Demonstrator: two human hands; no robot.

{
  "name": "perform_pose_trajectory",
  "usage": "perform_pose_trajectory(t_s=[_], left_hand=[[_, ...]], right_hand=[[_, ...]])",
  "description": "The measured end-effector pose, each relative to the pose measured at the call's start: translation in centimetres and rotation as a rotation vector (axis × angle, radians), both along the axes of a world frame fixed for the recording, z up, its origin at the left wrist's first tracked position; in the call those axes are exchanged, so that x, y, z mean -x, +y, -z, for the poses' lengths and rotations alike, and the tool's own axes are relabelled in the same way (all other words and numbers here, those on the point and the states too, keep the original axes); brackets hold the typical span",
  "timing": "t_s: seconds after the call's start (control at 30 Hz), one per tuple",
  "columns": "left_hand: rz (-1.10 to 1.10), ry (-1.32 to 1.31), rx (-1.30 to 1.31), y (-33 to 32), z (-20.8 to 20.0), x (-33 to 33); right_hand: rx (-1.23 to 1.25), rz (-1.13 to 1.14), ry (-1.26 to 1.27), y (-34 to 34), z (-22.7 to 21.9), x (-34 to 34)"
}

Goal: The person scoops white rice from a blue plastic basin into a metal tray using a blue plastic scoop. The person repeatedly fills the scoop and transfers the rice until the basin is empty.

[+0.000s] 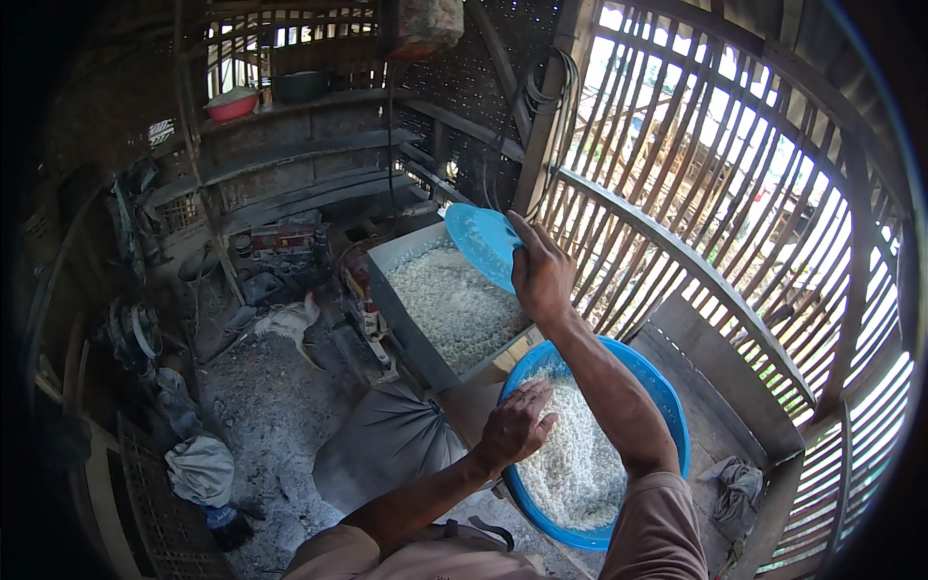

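Observation:
My right hand [543,273] grips a light-blue plastic plate [476,242] by its near rim. The plate is tilted above a square hopper [425,379] filled with white grains [449,300]. Close to me stands a wide blue tub [677,406] holding more white grains [578,469]. Over the tub's left rim reaches my left hand [517,422], its fingers stretched out over the grains and holding nothing. My right forearm crosses above the tub and hides part of its far side. What lies on the plate's upper face is hard to make out.
A gathered grey cloth [391,440] hangs beside the hopper. Machine parts and a white bird [295,319] are on the dusty floor to the left. A slatted wall [696,164] bounds the right side; a rag [737,488] lies near it. A red basin [232,103] sits on a back shelf.

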State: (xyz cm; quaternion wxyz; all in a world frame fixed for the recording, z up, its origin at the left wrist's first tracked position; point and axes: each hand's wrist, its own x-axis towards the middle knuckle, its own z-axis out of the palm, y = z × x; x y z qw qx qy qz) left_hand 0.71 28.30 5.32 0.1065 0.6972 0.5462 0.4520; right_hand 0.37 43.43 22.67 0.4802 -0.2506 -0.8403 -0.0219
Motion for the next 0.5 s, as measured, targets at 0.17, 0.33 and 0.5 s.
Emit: perform_pose_trajectory(t_s=[0.17,0.33,0.5], left_hand=[[0.024,-0.003,0.040,-0.4,-0.7,0.7],[0.058,-0.014,0.039,-0.3,-1.7,0.6],[0.043,0.040,0.095,-0.8,-2.0,0.9]], right_hand=[[0.365,-0.018,0.193,0.2,-0.1,-6.3],[0.595,0.219,0.188,-3.3,-1.0,-21.8],[0.597,0.675,-0.083,-5.4,3.3,-34.5]])
